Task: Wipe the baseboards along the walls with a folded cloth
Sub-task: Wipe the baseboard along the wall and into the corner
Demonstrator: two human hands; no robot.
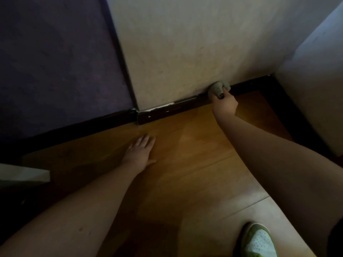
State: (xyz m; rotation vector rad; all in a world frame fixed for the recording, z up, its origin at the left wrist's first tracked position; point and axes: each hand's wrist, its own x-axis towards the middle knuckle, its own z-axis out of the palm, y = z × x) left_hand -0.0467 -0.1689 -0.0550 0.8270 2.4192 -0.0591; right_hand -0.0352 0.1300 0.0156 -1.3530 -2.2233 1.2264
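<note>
The dark baseboard (185, 104) runs along the foot of a pale wall (185, 52), and everything here is placed from it. The right hand (225, 104) grips a bunched grey cloth (218, 89), fingers curled round it, and presses it against the top edge of the baseboard where that meets the wall, toward the baseboard's right end, near the inner corner. The left hand (140, 152) lies flat on the wooden floor (185, 164) in front of the baseboard, fingers straight and close together, holding nothing, set well apart from the cloth and closer to the baseboard's left end. At that left end the baseboard shows white chips and a ragged pale strip (163, 106) along its upper edge, just beside an outer corner where a purple wall (55, 62) begins with its own dark baseboard below. Beyond the baseboard's right end a second pale wall (315, 89) turns toward the camera. On the floor well in front of the baseboard, at the lower right, sits a green and white shoe (259, 242). A pale flat edge (24, 175) juts in from the far left; what it belongs to cannot be told.
</note>
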